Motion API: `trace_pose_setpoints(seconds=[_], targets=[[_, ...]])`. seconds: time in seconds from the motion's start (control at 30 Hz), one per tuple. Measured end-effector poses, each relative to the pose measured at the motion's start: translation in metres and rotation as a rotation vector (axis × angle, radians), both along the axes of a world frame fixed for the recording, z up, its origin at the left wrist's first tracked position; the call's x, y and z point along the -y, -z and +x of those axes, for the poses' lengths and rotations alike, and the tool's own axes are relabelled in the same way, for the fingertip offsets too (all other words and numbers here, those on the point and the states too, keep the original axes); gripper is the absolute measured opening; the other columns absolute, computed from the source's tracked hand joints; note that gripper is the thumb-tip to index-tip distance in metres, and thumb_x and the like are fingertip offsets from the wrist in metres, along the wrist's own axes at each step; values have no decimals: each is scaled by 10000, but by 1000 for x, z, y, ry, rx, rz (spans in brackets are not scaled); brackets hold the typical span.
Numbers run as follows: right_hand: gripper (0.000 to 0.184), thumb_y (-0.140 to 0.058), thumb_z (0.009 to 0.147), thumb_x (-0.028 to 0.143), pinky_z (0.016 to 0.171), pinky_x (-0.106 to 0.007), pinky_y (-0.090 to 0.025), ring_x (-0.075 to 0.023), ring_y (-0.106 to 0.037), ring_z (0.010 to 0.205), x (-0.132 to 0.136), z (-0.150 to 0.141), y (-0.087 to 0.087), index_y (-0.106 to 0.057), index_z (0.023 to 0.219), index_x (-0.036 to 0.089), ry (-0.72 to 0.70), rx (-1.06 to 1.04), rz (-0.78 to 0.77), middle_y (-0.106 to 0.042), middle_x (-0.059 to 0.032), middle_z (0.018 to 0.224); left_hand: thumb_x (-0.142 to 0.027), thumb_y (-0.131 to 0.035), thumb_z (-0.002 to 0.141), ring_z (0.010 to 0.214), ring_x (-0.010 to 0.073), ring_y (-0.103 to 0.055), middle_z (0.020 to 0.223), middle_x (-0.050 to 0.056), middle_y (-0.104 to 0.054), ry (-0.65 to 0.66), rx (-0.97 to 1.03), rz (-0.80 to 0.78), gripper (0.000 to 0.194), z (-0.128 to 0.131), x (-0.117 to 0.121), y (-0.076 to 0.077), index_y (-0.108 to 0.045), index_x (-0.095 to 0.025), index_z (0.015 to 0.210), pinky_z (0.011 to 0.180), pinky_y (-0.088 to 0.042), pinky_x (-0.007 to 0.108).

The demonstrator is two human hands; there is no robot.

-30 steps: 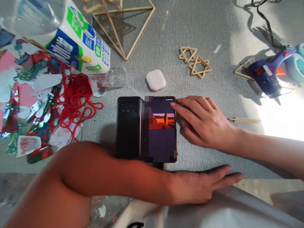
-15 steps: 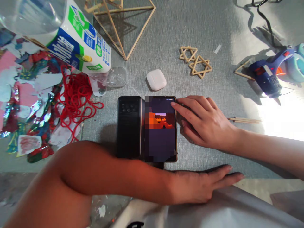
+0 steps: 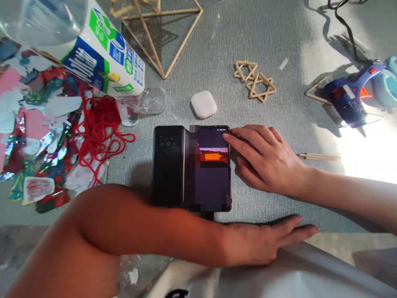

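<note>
My right hand [image 3: 265,159] lies at the right edge of a lit smartphone [image 3: 212,182], fingers stretched out, the index fingertip touching its upper right corner. On the screen is a dark picture with an orange band, partly pixelated. Just left of the phone is a black device [image 3: 169,165] with small markings near its top. My left forearm crosses in front of both and covers their lower edges. My left hand [image 3: 254,244] rests flat at the table's front edge, fingers extended and holding nothing.
Beyond the phone lie a white earbud case [image 3: 204,104] and two small stick stars [image 3: 261,87]. A clear bottle [image 3: 102,62], red yarn [image 3: 96,132] and foil scraps [image 3: 46,157] crowd the left. A blue glue gun [image 3: 347,101] stands right; a stick frame [image 3: 181,45] stands behind.
The picture on the phone screen has changed, its orange area now a narrower band. Both hands have stayed in place.
</note>
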State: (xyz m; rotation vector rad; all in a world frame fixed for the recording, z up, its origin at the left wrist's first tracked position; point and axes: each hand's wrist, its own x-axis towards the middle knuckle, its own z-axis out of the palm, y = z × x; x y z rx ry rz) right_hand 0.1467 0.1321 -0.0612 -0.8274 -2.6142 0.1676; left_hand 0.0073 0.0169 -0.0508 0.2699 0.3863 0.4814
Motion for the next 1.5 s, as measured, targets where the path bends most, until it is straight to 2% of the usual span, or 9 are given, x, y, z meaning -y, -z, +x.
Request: trace_pose_setpoints(seconds=[0.1, 0.6, 1.0, 1.07, 1.13, 1.23, 1.3, 1.4, 1.5], targets=[[551, -549, 1048, 233, 931, -525, -575, -366, -659, 1258, 0, 0, 0, -531, 1573, 67, -1, 0, -3, -694, -225, 1464, 13, -461, 446, 1519, 194, -559, 1196, -206, -768, 16, 15, -88, 528, -2, -1, -3, -734, -430, 540, 1440, -231, 354], [574, -544, 1043, 229, 949, -538, -571, -367, -652, 1288, 1, 0, 0, -498, 1601, 102, 3, -5, -18, -690, -220, 1471, -78, -466, 550, 1511, 204, -527, 1311, -193, -661, -2, -6, 276, 357, -1, 1, 6, -571, -386, 403, 1442, -291, 472], [566, -539, 1049, 240, 952, -531, -577, -358, -656, 1287, 1, 0, 1, -510, 1601, 119, 14, -9, -21, -696, -202, 1469, 70, -449, 421, 1524, 226, -549, 1222, -210, -778, -11, 52, -43, 595, -1, 2, 3, -746, -431, 545, 1460, -182, 408], [576, -542, 1046, 239, 950, -538, -575, -362, -654, 1288, 1, 0, 0, -501, 1609, 125, 14, -9, -25, -694, -205, 1472, 104, -442, 422, 1550, 194, -523, 1192, -193, -809, 37, 70, -170, 611, -1, 0, 3, -739, -418, 534, 1454, -171, 362], [572, -544, 1045, 239, 948, -539, -576, -366, -653, 1284, 1, 0, 0, -506, 1600, 107, 8, -9, -19, -693, -215, 1469, 135, -440, 482, 1546, 150, -547, 1136, -101, -865, 93, 84, -452, 561, -1, -1, 1, -718, -353, 500, 1387, -329, 330], [581, -541, 1043, 231, 961, -540, -573, -365, -650, 1298, 1, 0, 0, -496, 1610, 115, 4, -10, -27, -687, -214, 1477, 127, -354, 631, 1452, 133, -655, 1137, 78, -871, 96, 114, -1018, 523, 0, 1, -2, -696, -243, 493, 1042, -601, 229], [605, -542, 1039, 228, 968, -546, -568, -364, -647, 1307, 1, 0, 1, -473, 1634, 144, 7, -16, -37, -682, -206, 1486, 116, -328, 672, 1432, 147, -675, 1151, 128, -858, 65, 135, -1122, 532, 0, 4, -3, -708, -221, 511, 929, -618, 192], [609, -544, 1037, 230, 965, -544, -568, -364, -648, 1304, 1, 0, 1, -470, 1636, 149, 10, -19, -37, -682, -205, 1485, 135, -414, 606, 1512, 154, -603, 1151, 63, -872, 52, 126, -760, 524, -1, 7, 1, -737, -272, 533, 1158, -552, 236], [575, -540, 1042, 234, 956, -536, -574, -365, -650, 1296, 1, 0, 1, -502, 1602, 110, 6, -11, -23, -688, -216, 1473, 141, -450, 427, 1555, 185, -536, 1182, -134, -847, 36, 118, -291, 605, -1, 6, 5, -743, -375, 544, 1428, -234, 326]])
